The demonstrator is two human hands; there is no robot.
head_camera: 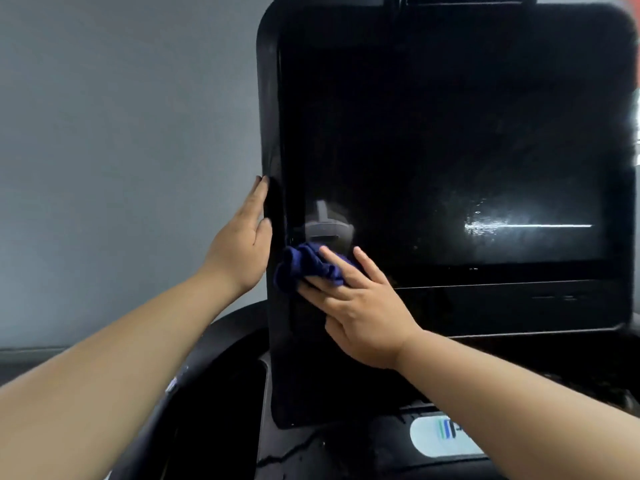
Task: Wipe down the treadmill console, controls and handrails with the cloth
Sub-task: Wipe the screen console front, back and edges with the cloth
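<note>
The treadmill console (pixel 450 140) is a large black glossy screen that fills the upper right of the view. A bunched dark blue cloth (pixel 304 266) lies against the screen's lower left corner. My right hand (pixel 360 306) presses the cloth to the glass with its fingers spread and straight. My left hand (pixel 244 240) lies flat along the console's left edge, fingers pointing up and thumb at the bezel. A streak of reflected light and some smears show on the lower right of the screen.
A grey wall (pixel 121 150) stands behind and to the left. Below the console runs the black curved handrail and dash (pixel 214 375). A white oval logo panel (pixel 443 436) sits at the lower right, partly behind my right forearm.
</note>
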